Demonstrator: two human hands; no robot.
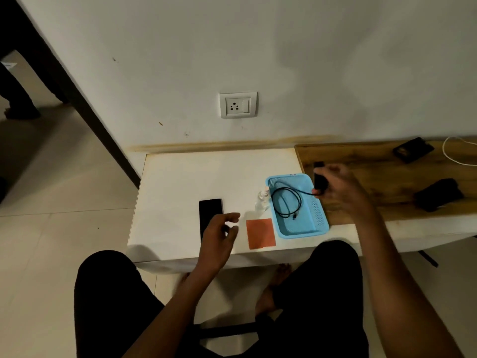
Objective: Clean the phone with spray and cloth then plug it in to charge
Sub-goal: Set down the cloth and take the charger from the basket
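On the white worktop (pixel 180 182) in front of the seated person, the phone (pixel 208 213) lies flat, face up, its long side running away from the viewer; it is a plain black slab with a dark, unlit screen, and no brand mark can be read on it. The left hand (pixel 219 237) hovers over the phone's near end with its fingers loosely spread and its grip empty. Just to the right stands a small clear spray bottle (pixel 262 201) with a pale cap; whatever label it carries is too small to read. An orange square cloth (pixel 260 233) lies flat in front of the bottle, near the worktop's front edge. Beside both sits a light blue perforated basket (pixel 318 215), with a small dark mark on its far rim that cannot be made out. The right hand (pixel 335 187) is raised over the basket's right rim, its grip closed round a black charger plug (pixel 319 178); the black cable (pixel 286 202) runs from the plug down into the basket, where it lies coiled. On the wall above, a white socket (pixel 238 105) with a switch beside it carries no legible writing.
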